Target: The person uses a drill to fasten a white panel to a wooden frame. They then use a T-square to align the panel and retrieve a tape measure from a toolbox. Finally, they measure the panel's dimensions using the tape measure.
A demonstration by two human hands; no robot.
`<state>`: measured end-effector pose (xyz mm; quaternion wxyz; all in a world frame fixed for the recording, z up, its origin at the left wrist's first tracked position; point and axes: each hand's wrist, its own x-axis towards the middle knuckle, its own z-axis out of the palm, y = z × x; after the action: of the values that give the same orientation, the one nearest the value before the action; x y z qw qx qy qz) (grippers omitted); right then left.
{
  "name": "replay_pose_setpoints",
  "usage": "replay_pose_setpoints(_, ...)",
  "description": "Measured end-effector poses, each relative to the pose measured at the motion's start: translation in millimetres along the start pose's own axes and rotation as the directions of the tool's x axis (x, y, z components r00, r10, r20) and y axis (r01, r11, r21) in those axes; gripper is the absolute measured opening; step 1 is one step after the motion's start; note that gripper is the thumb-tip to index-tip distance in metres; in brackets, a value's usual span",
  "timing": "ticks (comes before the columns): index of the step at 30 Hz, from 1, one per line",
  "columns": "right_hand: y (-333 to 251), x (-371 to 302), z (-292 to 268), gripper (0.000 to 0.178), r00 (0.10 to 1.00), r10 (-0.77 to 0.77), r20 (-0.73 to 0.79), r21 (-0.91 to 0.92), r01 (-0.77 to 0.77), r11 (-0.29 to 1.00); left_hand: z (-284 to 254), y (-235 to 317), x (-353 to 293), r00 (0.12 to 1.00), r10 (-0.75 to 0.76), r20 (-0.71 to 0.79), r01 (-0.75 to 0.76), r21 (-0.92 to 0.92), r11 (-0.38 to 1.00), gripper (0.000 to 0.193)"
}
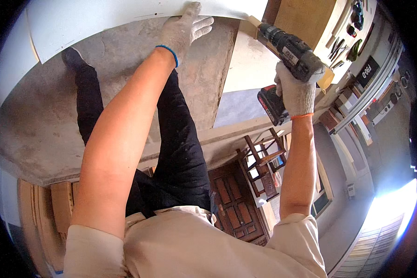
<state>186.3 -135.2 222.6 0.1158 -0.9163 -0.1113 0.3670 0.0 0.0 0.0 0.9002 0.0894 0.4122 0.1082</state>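
Observation:
My left hand (184,28), in a pale work glove with a blue cuff, rests at the lower edge of a large white panel (102,23). Its fingers are spread, one lying up on the panel and the others stretched out to the right below the edge. In my right hand (294,90), gloved with an orange cuff, is a black cordless drill (292,53), held by its handle. The battery (273,104) hangs below that hand. The chuck points up and left to a pale wood piece (253,21) at the panel's right end; the tip is too small to make out.
On the right, a wooden workbench (326,41) carries pliers (337,48) and other hand tools. Dark wooden stools (264,162) and a carved brown door (236,208) are behind me. Brown boards (41,217) stand at lower left. My legs stand on the concrete floor (37,134).

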Motion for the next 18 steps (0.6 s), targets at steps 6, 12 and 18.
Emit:
replay_pose_setpoints(6,-1.1,-1.2,-6.3,0.017,0.995,0.088,0.043,-0.031,-0.087,0.996,13.7,1.4,-10.6,0.998,-0.054,-0.023,0.054,-0.007,0.999,0.049)
replay_pose_setpoints(12,-7.8,4.5,-3.1,0.015,0.995,0.091,0.040,0.063,-0.093,0.994,18.2,7.8,-2.0,0.999,-0.050,-0.012,0.049,-0.065,0.997,0.049)
replay_pose_setpoints(18,-5.1,6.4,0.3,0.015,0.993,0.112,0.036,0.085,-0.115,0.990,23.9,15.1,-8.1,0.998,-0.057,-0.033,0.056,-0.028,0.998,0.058)
